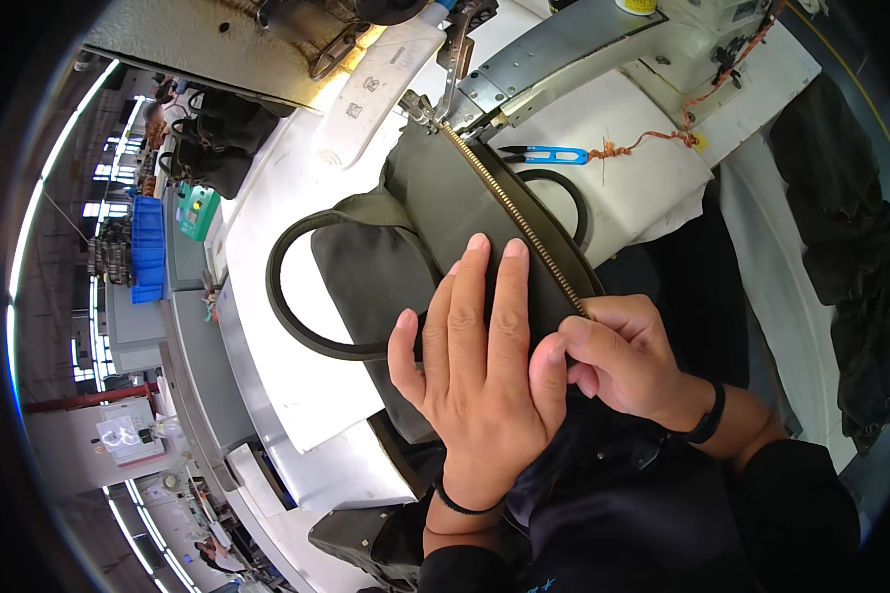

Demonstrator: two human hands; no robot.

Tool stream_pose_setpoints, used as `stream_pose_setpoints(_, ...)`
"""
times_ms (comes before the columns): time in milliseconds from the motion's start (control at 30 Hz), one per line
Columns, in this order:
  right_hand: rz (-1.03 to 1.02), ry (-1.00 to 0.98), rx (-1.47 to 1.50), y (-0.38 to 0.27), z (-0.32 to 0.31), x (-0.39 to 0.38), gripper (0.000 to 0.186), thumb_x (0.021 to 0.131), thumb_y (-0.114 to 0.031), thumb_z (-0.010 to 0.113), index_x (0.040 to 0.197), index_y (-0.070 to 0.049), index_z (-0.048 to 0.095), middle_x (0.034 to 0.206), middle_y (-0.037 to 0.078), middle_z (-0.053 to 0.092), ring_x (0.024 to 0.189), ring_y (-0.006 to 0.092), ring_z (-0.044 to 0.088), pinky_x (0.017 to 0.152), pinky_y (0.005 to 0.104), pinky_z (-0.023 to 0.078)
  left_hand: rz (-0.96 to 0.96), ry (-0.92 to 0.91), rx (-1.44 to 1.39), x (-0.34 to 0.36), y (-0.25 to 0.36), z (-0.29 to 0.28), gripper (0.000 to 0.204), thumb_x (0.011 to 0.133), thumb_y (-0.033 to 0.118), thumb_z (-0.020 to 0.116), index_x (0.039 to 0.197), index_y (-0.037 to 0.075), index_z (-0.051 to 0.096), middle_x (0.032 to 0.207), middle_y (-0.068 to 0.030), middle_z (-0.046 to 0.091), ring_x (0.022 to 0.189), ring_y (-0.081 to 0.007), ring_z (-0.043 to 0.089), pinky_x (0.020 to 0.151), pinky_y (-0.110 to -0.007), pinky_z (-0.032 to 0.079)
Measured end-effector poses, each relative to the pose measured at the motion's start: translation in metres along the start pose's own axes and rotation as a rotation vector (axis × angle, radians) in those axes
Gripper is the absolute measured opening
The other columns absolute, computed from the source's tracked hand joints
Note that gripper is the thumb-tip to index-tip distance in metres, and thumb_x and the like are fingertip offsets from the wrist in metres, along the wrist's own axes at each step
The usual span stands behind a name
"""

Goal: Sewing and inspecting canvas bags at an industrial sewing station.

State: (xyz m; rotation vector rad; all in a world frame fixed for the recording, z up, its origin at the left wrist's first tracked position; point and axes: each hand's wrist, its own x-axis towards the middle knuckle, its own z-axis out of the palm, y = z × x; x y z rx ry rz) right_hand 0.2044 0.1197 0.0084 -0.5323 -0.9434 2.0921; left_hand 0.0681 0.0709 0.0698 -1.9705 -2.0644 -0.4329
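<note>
A dark olive bag (374,279) with rounded carry handles lies under the sewing machine's presser foot (427,114). Along its upper right edge runs a brass-toothed zipper (509,206), its far end at the foot. My left hand (480,371) rests flat on the bag panel beside the zipper, fingers stretched out. At the near end of the zipper, my right hand (623,356) pinches the bag's edge between thumb and fingers. One handle (285,296) loops out to the left; another handle (571,193) shows on the right, partly behind the bag.
Blue thread snips (554,155) on an orange cord lie right of the machine's metal arm (564,64). Dark bags (222,143) are piled at the far left, near a green box (198,211) and a blue crate (148,247). Dark fabric pieces (841,217) hang at the right.
</note>
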Motion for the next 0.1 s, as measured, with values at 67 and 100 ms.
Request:
stream_pose_setpoints(67,-0.015,-0.025,-0.036,-0.0013,-0.002,0.0001,0.03,0.105,-0.021,0.062,0.084,-0.001,0.069,0.071,0.001,0.065,0.058,0.0029,0.053,0.052,0.02,0.041,-0.017,-0.017,-0.022,0.0007,0.0008,-0.0003,0.053,0.107,0.039,0.036,0.142,0.009,0.062,0.143,-0.0114,0.061,0.123,-0.0219,0.061,0.118,-0.039,0.018)
stream_pose_setpoints(100,-0.038,-0.038,-0.017,0.0015,-0.0032,0.0008,0.028,0.106,-0.02,0.06,0.087,-0.001,0.069,0.072,0.001,0.065,0.058,0.0039,0.054,0.052,0.0215,0.042,-0.032,-0.037,-0.039,0.0012,0.0014,-0.0014,0.053,0.106,0.041,0.039,0.143,0.009,0.062,0.144,-0.0129,0.06,0.121,-0.0218,0.062,0.119,-0.04,0.017)
